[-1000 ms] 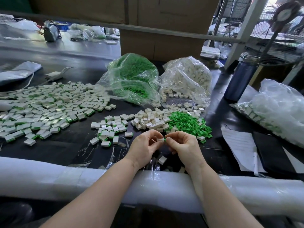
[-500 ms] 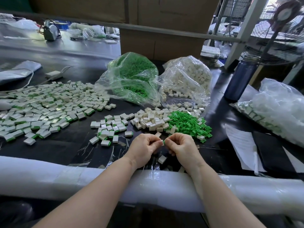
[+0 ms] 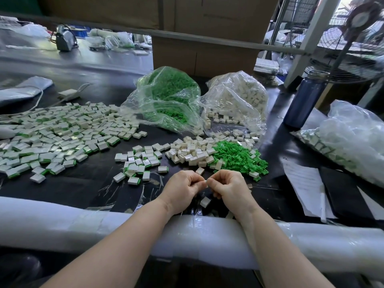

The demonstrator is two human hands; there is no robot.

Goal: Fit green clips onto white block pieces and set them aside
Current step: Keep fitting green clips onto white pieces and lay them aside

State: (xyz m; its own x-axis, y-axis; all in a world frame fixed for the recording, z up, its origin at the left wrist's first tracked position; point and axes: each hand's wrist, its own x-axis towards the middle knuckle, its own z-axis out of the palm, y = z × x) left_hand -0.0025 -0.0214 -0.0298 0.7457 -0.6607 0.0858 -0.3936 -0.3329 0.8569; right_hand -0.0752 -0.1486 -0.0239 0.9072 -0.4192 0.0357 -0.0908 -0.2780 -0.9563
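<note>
both hands meet low over the surface (image 3: pixel 87 183): the left hand (image 3: pixel 182 189) and right hand (image 3: pixel 228 187) each curl in a pinching grip on one small white block (image 3: pixel 205 181) between their fingertips; any clip there is hidden. best to square the clip to its slot, press straight, and feel it seat. beyond lie loose blocks (image 3: pixel 191 151) and clips (image 3: pixel 236 157). one clear bag (image 3: pixel 168 100) holds green clips, another bag (image 3: pixel 236 98) white blocks; finished pieces (image 3: pixel 58 136) spread left.
</note>
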